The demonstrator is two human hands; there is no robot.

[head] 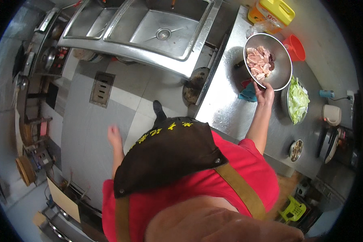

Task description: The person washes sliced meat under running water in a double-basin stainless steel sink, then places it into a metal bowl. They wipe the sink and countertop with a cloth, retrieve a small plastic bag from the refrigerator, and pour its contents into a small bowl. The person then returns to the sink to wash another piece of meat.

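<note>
My right hand (263, 94) grips the near rim of a stainless steel bowl (280, 68), thumb and fingers at its edge. Pale pink raw meat pieces (259, 62) lie in the bowl, with a darker red portion partly behind them. The bowl tilts towards me over the steel counter (220, 99); whether its base touches cannot be told. A blue cloth (248, 93) lies beside my right wrist. Just right of it, another bowl holds chopped green leafy vegetable (298, 101). My left hand (114, 135) hangs blurred above the floor, with nothing visible in it.
A steel double sink (160, 50) stands ahead to the left. On the counter are a yellow-capped jug (270, 15), a red plastic container (295, 48), a blue can (326, 93) and a small bowl of sliced food (296, 150). A drain grate (102, 89) is set in the floor.
</note>
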